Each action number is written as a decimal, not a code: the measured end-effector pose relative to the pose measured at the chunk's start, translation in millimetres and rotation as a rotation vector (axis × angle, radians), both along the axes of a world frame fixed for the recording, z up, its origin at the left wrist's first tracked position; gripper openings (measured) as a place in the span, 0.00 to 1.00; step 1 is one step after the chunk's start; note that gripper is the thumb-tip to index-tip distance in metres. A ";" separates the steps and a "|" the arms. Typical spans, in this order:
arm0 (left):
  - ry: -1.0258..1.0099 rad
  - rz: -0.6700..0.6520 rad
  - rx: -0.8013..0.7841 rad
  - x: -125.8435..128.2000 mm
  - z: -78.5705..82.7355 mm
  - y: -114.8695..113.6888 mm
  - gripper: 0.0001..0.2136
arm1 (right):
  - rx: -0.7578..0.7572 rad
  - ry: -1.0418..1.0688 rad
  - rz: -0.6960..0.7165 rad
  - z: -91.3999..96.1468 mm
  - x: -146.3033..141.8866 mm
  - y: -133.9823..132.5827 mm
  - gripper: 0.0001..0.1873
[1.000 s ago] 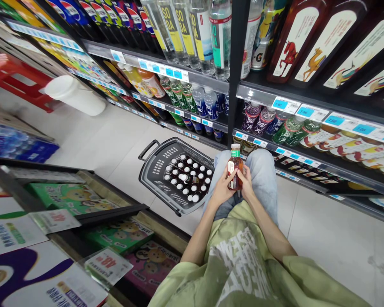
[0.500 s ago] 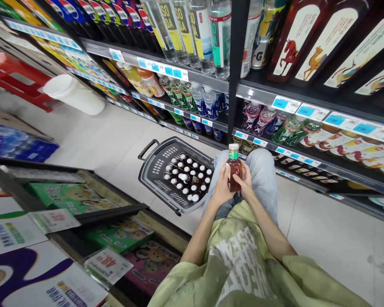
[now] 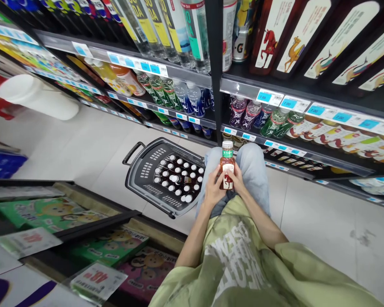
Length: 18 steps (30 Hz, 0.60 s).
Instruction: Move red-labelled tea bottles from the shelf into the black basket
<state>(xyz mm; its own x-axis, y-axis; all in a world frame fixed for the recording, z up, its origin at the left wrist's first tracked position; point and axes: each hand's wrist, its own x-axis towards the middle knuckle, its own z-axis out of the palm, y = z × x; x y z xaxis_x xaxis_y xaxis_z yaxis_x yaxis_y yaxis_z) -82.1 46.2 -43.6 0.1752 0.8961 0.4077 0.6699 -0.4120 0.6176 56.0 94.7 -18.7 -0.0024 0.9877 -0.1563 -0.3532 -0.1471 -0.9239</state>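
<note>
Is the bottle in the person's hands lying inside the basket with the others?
No: the bottle is upright between the left hand and right hand, over the knees, beside the basket.

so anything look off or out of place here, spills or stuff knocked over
No spills show. One oddity: a white tub lies on its side on the aisle floor at far left. The bottle held upright between left hand and right hand looks intact, and the basket bottles stand upright.

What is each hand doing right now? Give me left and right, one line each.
Left hand: closed around the bottle, gripping its left side.
Right hand: closed on the same bottle, fingers on its right side.
</note>
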 end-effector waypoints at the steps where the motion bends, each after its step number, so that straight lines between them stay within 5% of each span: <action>1: 0.006 -0.002 -0.023 -0.6 -0.2 -0.3 0.38 | 0.005 -0.001 0.004 -1.0 0.4 -0.2 0.29; 18: 0.022 0.010 0.186 1.5 8.7 1.4 0.42 | 0.044 0.045 0.035 -5.1 -0.5 -1.0 0.27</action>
<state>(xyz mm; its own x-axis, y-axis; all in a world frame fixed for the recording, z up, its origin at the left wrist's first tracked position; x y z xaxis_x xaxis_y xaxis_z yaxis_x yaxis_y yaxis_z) -80.6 47.6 -34.9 0.1778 0.8074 0.5625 0.6870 -0.5111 0.5166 55.5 93.6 -23.8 -0.0427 0.9929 -0.1114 -0.3904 -0.1193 -0.9129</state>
